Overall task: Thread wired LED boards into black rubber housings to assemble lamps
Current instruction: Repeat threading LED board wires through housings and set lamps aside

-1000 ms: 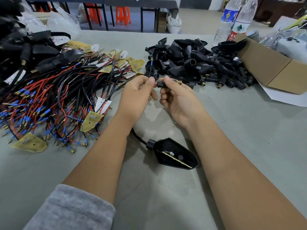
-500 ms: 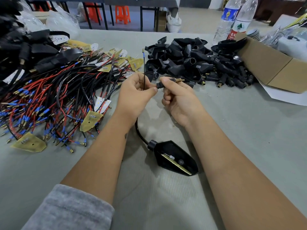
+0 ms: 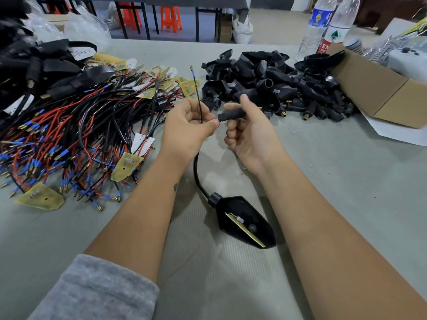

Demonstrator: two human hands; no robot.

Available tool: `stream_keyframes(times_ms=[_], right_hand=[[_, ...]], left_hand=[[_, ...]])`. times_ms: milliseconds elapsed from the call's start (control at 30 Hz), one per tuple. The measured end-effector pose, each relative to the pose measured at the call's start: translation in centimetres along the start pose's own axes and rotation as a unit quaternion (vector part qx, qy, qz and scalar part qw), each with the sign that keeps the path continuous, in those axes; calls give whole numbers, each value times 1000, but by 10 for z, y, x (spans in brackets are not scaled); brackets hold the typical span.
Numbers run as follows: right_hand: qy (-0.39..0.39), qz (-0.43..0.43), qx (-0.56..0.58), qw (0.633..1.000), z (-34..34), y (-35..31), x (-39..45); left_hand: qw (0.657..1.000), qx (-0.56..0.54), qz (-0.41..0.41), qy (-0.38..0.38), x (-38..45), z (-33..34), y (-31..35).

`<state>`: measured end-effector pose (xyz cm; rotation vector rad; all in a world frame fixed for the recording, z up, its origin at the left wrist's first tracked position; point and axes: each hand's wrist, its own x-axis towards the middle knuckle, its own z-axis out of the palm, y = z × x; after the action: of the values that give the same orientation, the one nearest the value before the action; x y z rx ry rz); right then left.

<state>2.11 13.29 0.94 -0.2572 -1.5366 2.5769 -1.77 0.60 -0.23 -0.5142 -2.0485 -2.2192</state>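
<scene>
- black rubber housing (image 3: 242, 221) with a yellow led board (image 3: 246, 229) seated inside it lies on the grey table (image 3: 335, 181) between your two forearms, its round neck pointing up and to the left.
- grey table carries a wide tangle of red and black wired boards (image 3: 76, 135) on your left, many wires tipped with blue sleeves and brass ends.
- a heap of empty black housings (image 3: 265, 77) sits at the far middle of the table, beyond your hands.
- a cardboard box (image 3: 381, 93) stands open at the far right, with two clear water bottles (image 3: 323, 26) just behind it.
- your grey sleeve (image 3: 92, 289) shows at the lower left.
- your left hand (image 3: 187, 128) is curled round the black cable (image 3: 198, 172) that curves up from the housing's neck; its thin wire end (image 3: 196, 88) stands upright above your fingers.
- your right hand (image 3: 249, 132) pinches a short black rubber sleeve (image 3: 231, 115) between thumb and fingers, held level, its open end just beside your left thumb.
</scene>
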Motion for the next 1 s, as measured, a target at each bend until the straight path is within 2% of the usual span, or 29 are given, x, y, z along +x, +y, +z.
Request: stream_keyframes(times_ms=[433,567,1000], right_hand=[[14,11,18,1000,-1,0,1],[11,-1,8,1000,0,1,1],[10,-6,26,1000,-1,3,3]], left_hand=[[997,-66,-29,0,1,-3,1],[998,-48,-33,-34,0,0,2],[999,-30,-30,2,0,-1,2]])
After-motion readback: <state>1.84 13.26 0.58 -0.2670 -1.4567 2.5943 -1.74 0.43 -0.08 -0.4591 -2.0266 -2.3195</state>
